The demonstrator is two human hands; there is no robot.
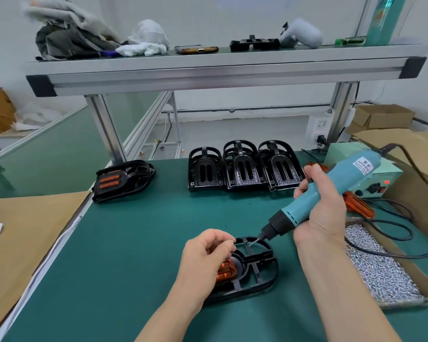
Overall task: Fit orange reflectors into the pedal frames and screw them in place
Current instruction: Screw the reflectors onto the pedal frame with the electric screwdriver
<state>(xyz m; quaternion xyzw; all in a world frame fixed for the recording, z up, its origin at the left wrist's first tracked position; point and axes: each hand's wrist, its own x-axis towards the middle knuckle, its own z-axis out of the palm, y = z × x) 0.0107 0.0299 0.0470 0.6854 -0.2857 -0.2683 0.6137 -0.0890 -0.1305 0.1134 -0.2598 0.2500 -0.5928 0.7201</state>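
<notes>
A black pedal frame [260, 272] lies on the green mat near me, with an orange reflector [225, 274] set in its left end. My left hand [205, 253] hovers over that end, fingers curled, and pinches what looks like a small screw at its fingertips. My right hand [319, 206] grips a teal electric screwdriver [331, 191], tilted, its bit tip over the frame's far rim. Loose orange reflectors [358, 206] lie behind my right hand.
Three empty black pedal frames [245, 166] stand in a row at the back. A finished frame with reflector [121, 180] lies at the left. A cardboard tray of screws [378, 265] sits at the right, with the screwdriver's cable [405, 233] over it. A power box [371, 178] stands far right.
</notes>
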